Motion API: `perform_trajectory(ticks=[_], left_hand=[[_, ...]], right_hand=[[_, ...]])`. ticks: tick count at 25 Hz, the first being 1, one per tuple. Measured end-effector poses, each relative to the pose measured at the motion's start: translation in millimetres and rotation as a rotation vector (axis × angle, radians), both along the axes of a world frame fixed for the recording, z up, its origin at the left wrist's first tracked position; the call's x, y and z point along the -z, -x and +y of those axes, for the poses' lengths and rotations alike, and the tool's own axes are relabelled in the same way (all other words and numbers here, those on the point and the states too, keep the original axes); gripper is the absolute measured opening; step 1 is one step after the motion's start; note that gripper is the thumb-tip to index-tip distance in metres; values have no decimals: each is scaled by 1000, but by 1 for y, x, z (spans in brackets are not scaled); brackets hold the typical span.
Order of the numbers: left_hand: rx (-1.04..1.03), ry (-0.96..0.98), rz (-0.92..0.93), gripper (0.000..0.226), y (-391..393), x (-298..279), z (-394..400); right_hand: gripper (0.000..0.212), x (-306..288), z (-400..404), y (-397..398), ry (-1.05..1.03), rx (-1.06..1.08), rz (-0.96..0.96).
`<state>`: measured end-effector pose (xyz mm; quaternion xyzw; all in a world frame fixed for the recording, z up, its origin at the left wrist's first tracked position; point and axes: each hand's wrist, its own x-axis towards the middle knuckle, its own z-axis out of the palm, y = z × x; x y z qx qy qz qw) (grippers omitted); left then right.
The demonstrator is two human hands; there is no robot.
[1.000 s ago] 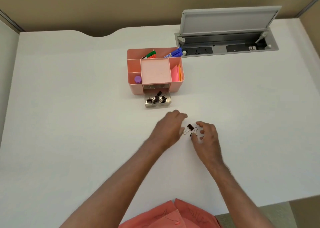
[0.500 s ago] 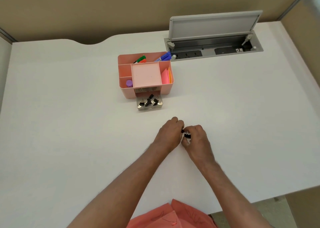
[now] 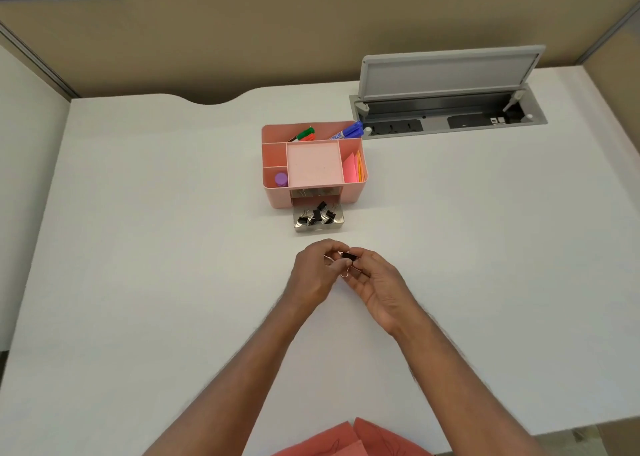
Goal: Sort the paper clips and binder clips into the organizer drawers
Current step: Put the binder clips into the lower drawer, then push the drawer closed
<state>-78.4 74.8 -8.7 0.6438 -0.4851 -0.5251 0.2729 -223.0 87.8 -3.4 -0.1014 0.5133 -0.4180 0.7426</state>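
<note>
Head view: your fingers hide most of the black binder clip [image 3: 349,256]; only its body and a wire loop show. Your left hand [image 3: 317,275] and right hand [image 3: 375,287] pinch it together above the white surface [image 3: 138,247], near the organizer's open clear drawer [image 3: 318,220] holding more clips.

White desk [image 3: 138,247], smooth surface, curved notch in the far edge. Pink organizer [image 3: 351,195] stands on it near centre, its clear drawer [image 3: 337,226] pulled out onto the surface. Recessed socket box [image 3: 450,123], lid raised, sits far right.
</note>
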Motion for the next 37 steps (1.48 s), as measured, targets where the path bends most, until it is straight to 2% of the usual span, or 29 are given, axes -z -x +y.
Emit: perform_trajectory(ticks=[3,6,10,12,16,19,23,25,27,29,31,33,35,37], left_hand=[[-120,26,70,24,-18,-10,-10],[-275,86,108,16,-31,-19,-25],[-626,192,28,12,-47,-18,-50],[-733,143,62,18,-55,-16,-63],[-796,26,237,23,-64,-14,-79],[-765,27,352,21,-65,-15,-81],[-753,50,401,24,-67,-15,-83],[-752,60,415,27,-68,-13,-84],[-752,60,426,32,-68,-12,-84],[-752,55,436,35,-67,-13,-85],[-752,56,444,37,-67,-13,-86],[-755,63,455,38,-67,-12,-87],[-757,67,460,37,-67,-11,-87],[-758,69,462,38,-66,-10,-87]], right_hand=[[23,-12,-20,-15,84,-89,102],[22,-21,-47,-26,198,-176,296],[27,-30,-78,-38,498,-363,855],[30,-29,-88,-43,634,-452,1014],[35,-8,-99,-50,752,-614,1240],[36,9,-99,-53,776,-636,1276],[31,15,-94,-58,801,-512,1185],[31,10,-85,-58,812,-381,1123],[31,9,-70,-57,709,-193,1052],[26,12,-52,-58,411,16,829],[18,12,-38,-58,56,206,432],[12,11,-32,-55,-197,277,100],[21,8,-31,-54,-277,205,-46],[30,5,-36,-54,-275,150,-106]])
